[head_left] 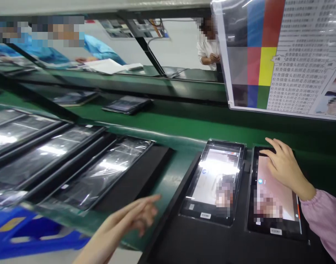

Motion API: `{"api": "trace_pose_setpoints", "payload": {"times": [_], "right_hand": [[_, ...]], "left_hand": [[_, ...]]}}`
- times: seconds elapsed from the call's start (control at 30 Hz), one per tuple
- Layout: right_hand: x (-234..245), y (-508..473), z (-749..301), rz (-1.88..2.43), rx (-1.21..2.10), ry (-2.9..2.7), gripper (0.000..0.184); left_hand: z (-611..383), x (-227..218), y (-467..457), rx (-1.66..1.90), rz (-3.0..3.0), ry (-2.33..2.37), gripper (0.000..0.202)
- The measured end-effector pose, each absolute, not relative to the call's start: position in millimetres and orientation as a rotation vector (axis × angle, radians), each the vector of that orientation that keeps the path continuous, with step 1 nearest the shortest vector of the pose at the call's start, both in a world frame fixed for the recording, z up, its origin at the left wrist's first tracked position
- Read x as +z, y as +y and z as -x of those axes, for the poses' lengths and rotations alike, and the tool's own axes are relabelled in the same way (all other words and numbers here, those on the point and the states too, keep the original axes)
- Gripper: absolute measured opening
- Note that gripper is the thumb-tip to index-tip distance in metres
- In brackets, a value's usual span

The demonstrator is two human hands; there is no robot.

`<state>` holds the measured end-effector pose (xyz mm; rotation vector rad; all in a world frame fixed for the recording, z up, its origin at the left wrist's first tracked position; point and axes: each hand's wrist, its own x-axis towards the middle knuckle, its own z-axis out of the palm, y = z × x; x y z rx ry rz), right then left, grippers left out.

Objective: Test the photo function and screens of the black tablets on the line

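Note:
Two tablets with lit screens lie side by side on a black mat (195,242). The right tablet (280,183) shows a pinkish picture and has a small white label at its lower edge. My right hand (285,165) is over its upper part, fingers apart; whether the fingertips touch the glass I cannot tell. The left tablet (216,179) has a bright glare across its screen and a similar label. My left hand (134,216) hangs in the air left of the mat, fingers stretched out and holding nothing.
Several dark tablets (104,168) lie in a row on black bases at left. Two more devices (127,104) rest on the green belt (168,124) behind. A colour test chart (256,58) hangs at upper right. A blue crate (32,234) stands below. People in blue (101,47) sit opposite.

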<state>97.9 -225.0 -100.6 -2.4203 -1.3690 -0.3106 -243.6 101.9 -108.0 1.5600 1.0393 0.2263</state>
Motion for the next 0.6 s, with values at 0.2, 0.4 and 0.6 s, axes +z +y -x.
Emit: {"api": "trace_pose_setpoints", "payload": {"times": [0.2, 0.4, 0.6], "right_hand": [[-110.7, -228.5, -86.5, 2.277, -0.426, -1.28, 0.032], [-121.3, -244.1, -77.3, 2.091, -0.471, -1.17, 0.023], [-131.0, -255.1, -83.2, 2.014, -0.502, -1.142, 0.021]], "left_hand": [[93.6, -93.6, 107.4, 0.305, -1.731, 0.832, 0.073], [14.8, -122.1, 113.6, 0.306, -1.554, 0.741, 0.059], [3.6, -142.0, 108.4, 0.351, -1.536, 0.701, 0.06]]}}
